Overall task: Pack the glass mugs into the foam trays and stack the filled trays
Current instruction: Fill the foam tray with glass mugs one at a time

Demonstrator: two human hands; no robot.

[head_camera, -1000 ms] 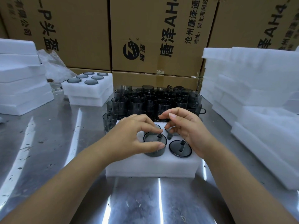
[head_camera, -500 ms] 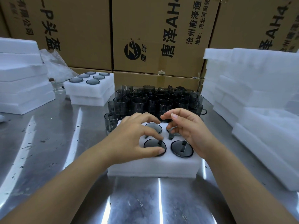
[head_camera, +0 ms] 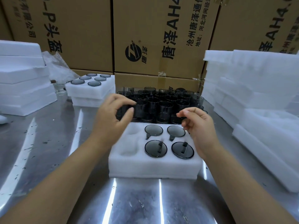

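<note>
Both hands have lifted off the foam tray, where half a second ago they were pressing mugs into its pockets. Left hand now hovers at the tray's eleven o'clock, its grip wide with fingers curved toward the loose glass mugs, holding nothing. Right hand hangs over the tray's two o'clock corner, its grip loosely curled and also bare.

Four seated mugs fill the middle and right columns, bases up with handles tucked into the slots. The two empty pockets lie at nine o'clock. The step in hand looks like fetching the last pair. The next move likely calls for lifting mugs from the near row at twelve o'clock without knocking their tight-packed neighbours, then inverting them.

Filled trays stacked at ten o'clock await this one. Spare foam stacks at nine and three o'clock crowd the steel surface, and cardboard cartons wall off the back.
</note>
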